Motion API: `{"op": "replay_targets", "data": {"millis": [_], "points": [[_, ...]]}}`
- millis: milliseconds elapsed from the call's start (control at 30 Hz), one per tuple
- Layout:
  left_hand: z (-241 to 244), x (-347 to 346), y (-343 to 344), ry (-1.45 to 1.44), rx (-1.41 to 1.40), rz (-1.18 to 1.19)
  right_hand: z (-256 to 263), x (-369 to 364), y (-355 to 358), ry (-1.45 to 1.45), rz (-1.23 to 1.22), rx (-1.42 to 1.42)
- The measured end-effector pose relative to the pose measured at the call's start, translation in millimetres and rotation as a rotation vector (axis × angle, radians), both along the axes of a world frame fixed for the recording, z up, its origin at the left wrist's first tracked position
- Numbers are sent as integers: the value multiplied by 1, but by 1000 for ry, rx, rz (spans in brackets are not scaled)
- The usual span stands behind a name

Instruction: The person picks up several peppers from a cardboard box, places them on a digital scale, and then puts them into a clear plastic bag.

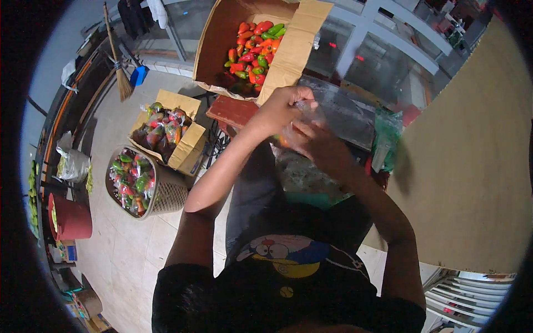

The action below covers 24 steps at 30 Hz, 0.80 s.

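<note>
My left hand (287, 104) grips the gathered top of a clear plastic bag (308, 109). Just below and to the right, my right hand (312, 139) is closed around the same bag, whose orange and green contents show a little between my hands and look like peppers. Beyond my hands stands a large open cardboard box (287, 54) with loose red, green and orange peppers (254, 54) inside. A scale-like flat metal platform (341, 112) lies beside my right hand. Most of the bag is hidden by my fingers.
A smaller cardboard box (189, 145) and a plastic basket (166, 193), both with bagged peppers, stand on the floor at left. A red wooden stool or bench (231, 110) is under the large box. Green plastic bags (385, 133) hang at right, beside a large plywood board (466, 166).
</note>
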<state>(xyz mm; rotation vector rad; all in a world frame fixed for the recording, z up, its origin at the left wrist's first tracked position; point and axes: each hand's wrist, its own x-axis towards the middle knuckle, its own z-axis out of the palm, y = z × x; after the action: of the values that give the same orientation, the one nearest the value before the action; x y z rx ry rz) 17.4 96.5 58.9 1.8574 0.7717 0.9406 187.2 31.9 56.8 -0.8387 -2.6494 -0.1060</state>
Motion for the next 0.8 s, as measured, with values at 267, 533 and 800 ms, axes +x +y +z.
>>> {"op": "replay_targets", "data": {"millis": [267,533,800], "points": [[8,-2,18,130,185,129,41,40,15,-370,-310,-39],[23,9,12,35,-81,19,59,45,16,-36,-246,74],[59,14,-24,139,186,-214,82,50,-3,229,-264,130]]}}
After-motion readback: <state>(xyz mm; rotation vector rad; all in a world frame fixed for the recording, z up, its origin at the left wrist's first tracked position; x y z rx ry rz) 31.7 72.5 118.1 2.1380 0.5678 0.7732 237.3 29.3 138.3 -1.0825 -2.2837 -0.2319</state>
